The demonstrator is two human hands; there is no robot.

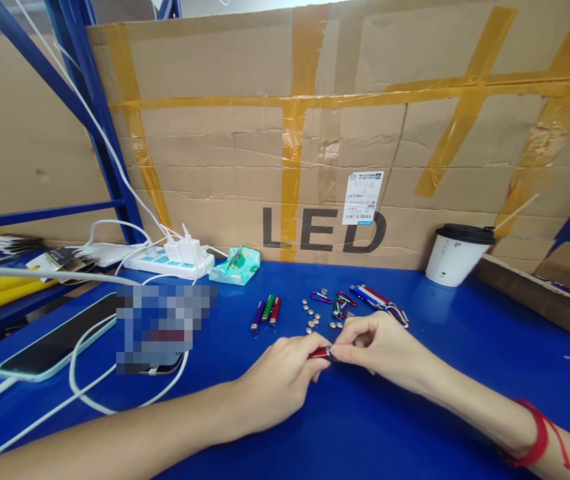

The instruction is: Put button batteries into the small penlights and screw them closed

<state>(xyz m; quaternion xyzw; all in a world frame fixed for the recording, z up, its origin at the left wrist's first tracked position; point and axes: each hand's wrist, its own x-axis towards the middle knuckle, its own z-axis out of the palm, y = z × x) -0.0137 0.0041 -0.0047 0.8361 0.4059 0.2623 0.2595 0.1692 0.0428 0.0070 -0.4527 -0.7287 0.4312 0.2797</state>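
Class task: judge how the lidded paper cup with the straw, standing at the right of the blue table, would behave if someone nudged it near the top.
The paper cup is taller than its base is wide, so it would probably tip rather than slide. Its straw leans out rightward, perhaps favouring that side. The black lid might limit spilling; its fill is hidden.

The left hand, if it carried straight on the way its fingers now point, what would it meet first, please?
The left hand points right and slightly away. It would meet the right hand first, since both already pinch the same small red flashlight between them. Nothing else lies in that short line.
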